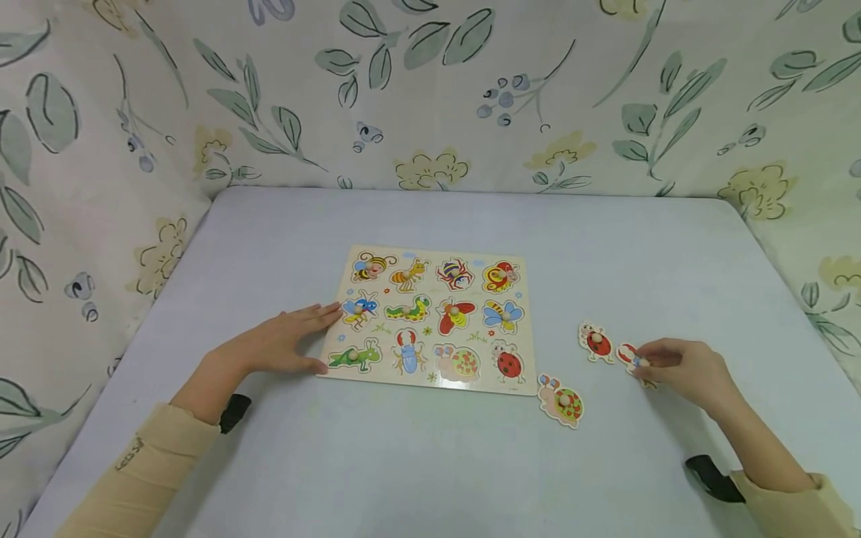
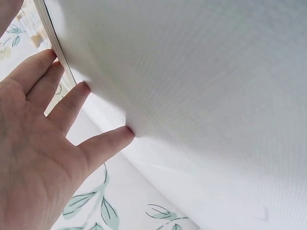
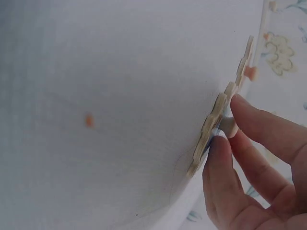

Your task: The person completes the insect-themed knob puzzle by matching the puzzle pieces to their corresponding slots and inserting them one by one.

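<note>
My left hand [image 1: 285, 344] lies at the left edge of a wooden insect puzzle board [image 1: 430, 385], its spread fingers touching the edge. In the left wrist view those fingers [image 2: 69, 108] are nearly straight. On the right, my right hand [image 1: 693, 373] pinches a stag beetle puzzle piece [image 1: 628, 354] by its small knob. The right wrist view shows thumb and fingers around the knob [image 3: 229, 126], the piece tilted in that view and close over the table. A ladybug piece [image 1: 603, 347] lies just left of it.
A snail piece [image 1: 570, 409] lies by the board's lower right corner. Several knobbed insect pieces, such as a caterpillar [image 1: 397, 312], sit in the board; its bottom row shows printed pictures without knobs. A floral cloth [image 1: 430, 112] stands behind the white table [image 1: 403, 463].
</note>
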Available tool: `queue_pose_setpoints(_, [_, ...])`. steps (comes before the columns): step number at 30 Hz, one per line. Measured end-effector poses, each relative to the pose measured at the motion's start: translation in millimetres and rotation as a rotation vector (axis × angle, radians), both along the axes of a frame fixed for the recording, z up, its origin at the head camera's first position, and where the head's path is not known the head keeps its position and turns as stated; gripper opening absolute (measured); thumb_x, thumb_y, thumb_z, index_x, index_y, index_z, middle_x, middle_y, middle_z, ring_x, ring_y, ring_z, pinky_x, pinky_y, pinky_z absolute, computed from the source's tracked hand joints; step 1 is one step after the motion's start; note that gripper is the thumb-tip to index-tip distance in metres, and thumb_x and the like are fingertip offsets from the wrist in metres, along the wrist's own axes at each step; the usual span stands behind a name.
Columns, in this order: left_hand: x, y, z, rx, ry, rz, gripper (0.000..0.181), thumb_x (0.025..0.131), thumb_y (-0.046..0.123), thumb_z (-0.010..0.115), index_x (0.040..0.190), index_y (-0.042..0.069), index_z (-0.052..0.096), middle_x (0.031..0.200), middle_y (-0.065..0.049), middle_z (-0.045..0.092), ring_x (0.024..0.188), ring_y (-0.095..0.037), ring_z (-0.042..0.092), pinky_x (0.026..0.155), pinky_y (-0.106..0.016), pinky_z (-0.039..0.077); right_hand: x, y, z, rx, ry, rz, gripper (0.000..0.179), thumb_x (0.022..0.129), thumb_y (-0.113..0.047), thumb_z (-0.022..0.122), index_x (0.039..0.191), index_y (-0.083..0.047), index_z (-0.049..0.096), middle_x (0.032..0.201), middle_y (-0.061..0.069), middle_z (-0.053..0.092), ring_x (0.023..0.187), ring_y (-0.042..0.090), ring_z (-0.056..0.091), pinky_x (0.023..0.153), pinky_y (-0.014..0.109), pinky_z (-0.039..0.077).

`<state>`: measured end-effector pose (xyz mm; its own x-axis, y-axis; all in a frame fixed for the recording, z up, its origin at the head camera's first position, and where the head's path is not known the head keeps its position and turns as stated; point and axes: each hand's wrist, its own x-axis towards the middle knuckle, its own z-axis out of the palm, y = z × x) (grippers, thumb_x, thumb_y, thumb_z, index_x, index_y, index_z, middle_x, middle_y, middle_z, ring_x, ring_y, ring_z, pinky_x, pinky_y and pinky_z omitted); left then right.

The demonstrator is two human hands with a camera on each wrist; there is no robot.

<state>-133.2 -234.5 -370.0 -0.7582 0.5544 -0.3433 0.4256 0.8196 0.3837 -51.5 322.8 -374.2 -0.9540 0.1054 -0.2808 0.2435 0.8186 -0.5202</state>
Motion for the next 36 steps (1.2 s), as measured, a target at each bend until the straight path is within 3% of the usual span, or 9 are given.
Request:
queue_pose_setpoints(7, [-0.2,-0.8,-1.4,0.008,-0.002,-0.002,0.090,0.083,0.039,0.075,0.153,0.006,0.029,0.159,-0.011,0.024,0.143,-0.040,0.023,0.106,-0.071,0.018,-1.7,0.9,-1.7,0.016,0.008,0.017,0.031,0.085,-0.017,0.075,0.104,0.006,0.068,0.088,0.014,0.069,0.085,0.032,0.059,0.058,0.030,0.043])
queue_pose_setpoints(24, [-0.7,-1.4,-1.5,0.016,-0.003,-0.007,0.090,0.083,0.040,0.075,0.153,0.006,0.029,0.159,-0.012,0.024,0.143,-0.041,0.023,0.106,-0.072,0.018,-4.4,0.1,-1.2,0.035,0.024,0.049,0.025,0.085,-0.013,0.073,0.099,0.007,0.069,0.088,0.019,0.069,0.083,0.033,0.058,0.056,0.030,0.042])
queue_pose_setpoints(36, [-1.8,-0.8,-0.5,0.008,-0.004,-0.003,0.091,0.083,0.040,0.075,0.153,0.006,0.028,0.159,-0.012,0.023,0.143,-0.040,0.021,0.106,-0.072,0.017,-7.2,-8.9,9.1,0.025,0.015,0.072,0.028,0.086,-0.016,0.073,0.104,0.006,0.070,0.092,0.018,0.070,0.086,0.032,0.058,0.058,0.030,0.044])
